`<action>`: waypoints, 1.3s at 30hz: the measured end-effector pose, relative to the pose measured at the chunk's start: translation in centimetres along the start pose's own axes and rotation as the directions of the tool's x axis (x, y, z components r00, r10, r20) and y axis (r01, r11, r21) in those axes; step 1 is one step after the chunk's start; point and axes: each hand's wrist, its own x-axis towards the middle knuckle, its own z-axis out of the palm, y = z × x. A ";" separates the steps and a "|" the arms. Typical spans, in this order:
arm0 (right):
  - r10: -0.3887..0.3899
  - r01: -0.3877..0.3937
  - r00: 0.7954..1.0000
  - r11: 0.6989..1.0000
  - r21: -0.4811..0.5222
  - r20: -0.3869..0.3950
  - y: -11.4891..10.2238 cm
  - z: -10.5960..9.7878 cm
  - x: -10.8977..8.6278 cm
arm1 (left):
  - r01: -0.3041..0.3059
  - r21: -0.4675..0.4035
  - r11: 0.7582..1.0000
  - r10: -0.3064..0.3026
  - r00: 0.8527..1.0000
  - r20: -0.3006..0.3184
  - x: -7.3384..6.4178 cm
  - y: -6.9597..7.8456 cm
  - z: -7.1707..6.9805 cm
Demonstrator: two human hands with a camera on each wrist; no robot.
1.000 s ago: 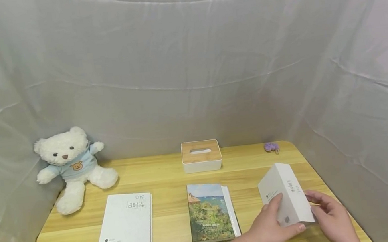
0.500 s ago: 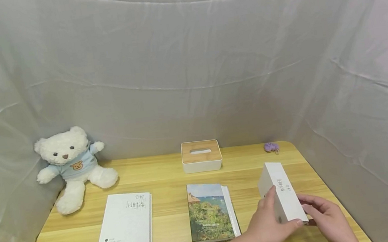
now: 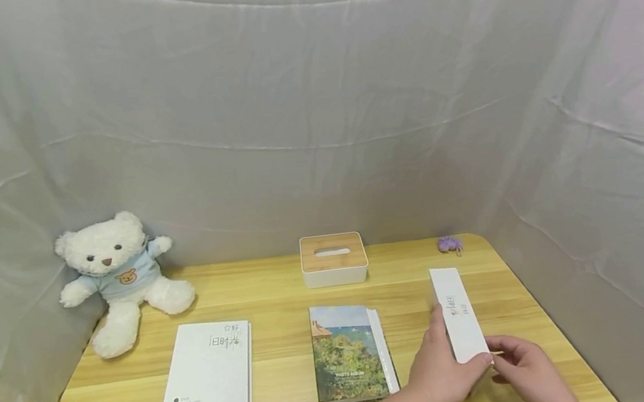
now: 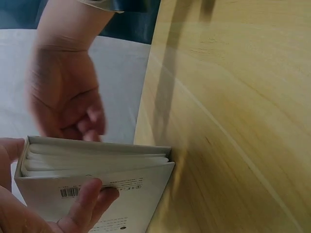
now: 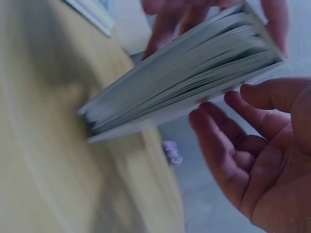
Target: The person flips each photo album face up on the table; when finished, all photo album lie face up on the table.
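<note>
A thick white album (image 3: pixel 462 334) stands at the right of the table with its printed spine facing up. My left hand (image 3: pixel 440 374) grips it, thumb over the near end of the spine and fingers spread on the left cover; the left wrist view shows those fingers beside the barcode on the cover (image 4: pixel 146 204). Close by the right cover is my right hand (image 3: pixel 526 370), fingers loosely bent, thumb and fingertips right at the cover in the right wrist view. Page edges (image 5: pixel 184 80) show between the two covers there.
A photo album (image 3: pixel 343 352) with a painted landscape cover lies mid-table, left of my hands. Farther left is another white album (image 3: pixel 205 376). Behind are a white teddy bear (image 3: pixel 120 273), a tissue box (image 3: pixel 336 276) and a purple bundle (image 3: pixel 449 245). Grey cloth (image 3: pixel 311 108) surrounds the table.
The white album has turned from leaning, with its left cover showing, to upright with the spine on top, and shifted left. My right hand has followed it left and slightly down.
</note>
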 end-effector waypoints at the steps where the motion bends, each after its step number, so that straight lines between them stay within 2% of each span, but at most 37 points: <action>1: 0.022 -0.022 1.000 1.000 -0.017 0.014 0.2 0.1 0.1 | 0.006 -0.003 1.000 -0.006 1.000 -0.002 0.0 0.0 0.0; 5: 0.102 -0.096 0.992 0.992 -0.083 0.068 1.2 0.3 0.7 | 0.040 -0.020 0.999 -0.040 0.999 -0.004 -0.1 0.1 0.0; 7: 0.118 -0.109 0.990 0.989 -0.100 0.081 1.6 0.4 0.8 | 0.059 -0.025 0.998 -0.059 0.998 -0.007 -0.1 0.2 0.0; 12: 0.124 -0.110 0.986 0.987 -0.119 0.112 2.4 0.4 0.9 | 0.092 0.001 0.996 -0.092 0.996 -0.023 -0.1 0.2 -0.1; 17: 0.132 -0.112 0.983 0.981 -0.157 0.124 3.0 0.7 1.2 | 0.092 0.008 0.996 -0.092 0.995 -0.029 0.0 0.1 0.0; 22: 0.173 -0.154 0.981 0.971 -0.181 0.093 3.1 1.0 1.4 | 0.090 -0.095 0.991 -0.094 0.995 -0.034 0.1 0.1 -0.1; 27: 0.164 -0.149 0.983 0.973 -0.175 0.077 3.2 1.1 1.5 | 0.083 -0.197 0.977 -0.095 0.994 -0.052 0.1 0.1 -0.1; 35: 0.143 -0.129 0.988 0.974 -0.186 0.063 3.2 1.0 1.3 | 0.065 -0.345 0.937 -0.092 0.994 -0.063 0.1 -0.6 0.2; 39: 0.126 -0.112 0.991 0.973 -0.203 0.053 3.5 0.8 1.3 | 0.079 -0.438 0.896 -0.111 0.993 -0.048 0.4 -1.1 0.5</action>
